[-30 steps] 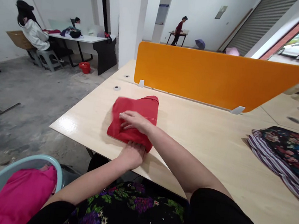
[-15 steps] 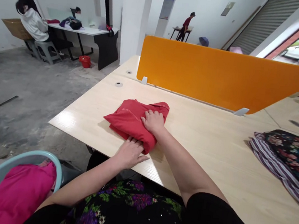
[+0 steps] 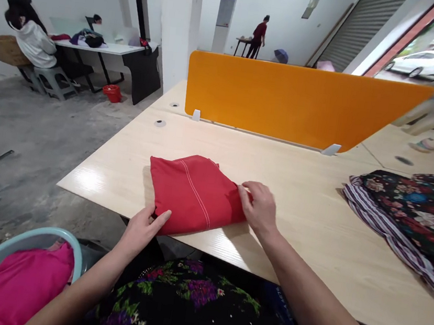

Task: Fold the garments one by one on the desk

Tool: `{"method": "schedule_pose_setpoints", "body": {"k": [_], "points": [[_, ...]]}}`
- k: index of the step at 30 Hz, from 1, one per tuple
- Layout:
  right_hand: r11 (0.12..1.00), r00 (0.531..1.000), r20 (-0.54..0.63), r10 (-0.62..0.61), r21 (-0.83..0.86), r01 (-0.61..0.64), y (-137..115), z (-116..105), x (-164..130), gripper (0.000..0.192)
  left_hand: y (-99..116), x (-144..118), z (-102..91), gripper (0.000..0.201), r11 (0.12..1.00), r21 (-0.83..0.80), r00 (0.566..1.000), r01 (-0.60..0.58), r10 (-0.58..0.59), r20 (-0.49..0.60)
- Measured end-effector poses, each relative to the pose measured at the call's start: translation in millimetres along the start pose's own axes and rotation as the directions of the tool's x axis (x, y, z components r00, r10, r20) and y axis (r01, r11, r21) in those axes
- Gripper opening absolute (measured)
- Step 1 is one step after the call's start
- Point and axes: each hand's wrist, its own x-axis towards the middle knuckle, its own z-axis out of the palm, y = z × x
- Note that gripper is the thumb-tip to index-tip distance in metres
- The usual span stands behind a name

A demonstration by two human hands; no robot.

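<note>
A folded red garment [image 3: 191, 193] lies near the front edge of the pale wooden table [image 3: 300, 194]. My left hand [image 3: 141, 229] grips its near left corner at the table's edge, thumb on top. My right hand [image 3: 261, 207] pinches the garment's right edge, fingers curled over the cloth. The garment lies flat, with a line of white stitching across its top.
An orange divider panel [image 3: 288, 100] stands across the table behind the garment. A pile of floral and striped clothes [image 3: 408, 217] lies at the right. A light blue basket [image 3: 12, 251] with pink cloth [image 3: 15, 285] sits at lower left. People are at far desks.
My right hand moved from the top of the garment to its right edge. My left hand shifted to the near left corner. The garment now lies flatter and more square.
</note>
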Motion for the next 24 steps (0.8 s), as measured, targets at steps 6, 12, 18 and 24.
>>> {"method": "schedule_pose_setpoints", "body": {"k": [6,12,18,24], "points": [[0.97,0.963,0.126,0.238,-0.074,-0.23,16,6,-2,0.031,25,-4,23.9,0.056,0.709,-0.706,0.999,0.012,-0.046,-0.029],[0.936,0.941,-0.114,0.32,0.192,-0.295,7,-2,-15,0.03,30,-4,30.1,0.052,0.617,-0.787,0.987,0.006,-0.131,-0.095],[0.883,0.884,0.062,0.464,0.052,-0.467,21,-7,-31,0.04,7,7,24.1,0.042,0.938,-0.344,0.992,-0.029,-0.014,-0.124],[0.885,0.875,0.233,0.425,-0.312,-0.347,27,-6,-34,0.043,11,6,16.5,0.028,0.947,0.311,0.993,0.084,-0.054,-0.102]]}}
